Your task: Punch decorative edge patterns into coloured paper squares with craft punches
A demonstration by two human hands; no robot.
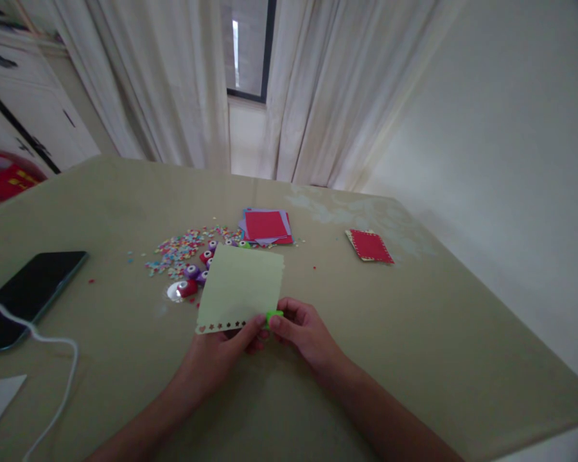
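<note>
A pale yellow-green square of paper (245,282) is pinched at its lower edge by my left hand (221,356), thumb on top. Small shapes, a heart and stars among them, are punched in a row along that near edge. My right hand (308,333) grips a small bright green craft punch (273,316) at the paper's lower right corner. Just beyond the paper, several purple and red punches (191,271) lie in a cluster, partly hidden by the sheet. Colourful punched-out confetti (178,250) is scattered behind them.
A stack of red and purple paper squares (266,226) sits farther back. To the right lies a small pile topped with red punched paper (370,246). At left are a black phone (33,289), a white cable (72,366) and a white sheet corner (0,398).
</note>
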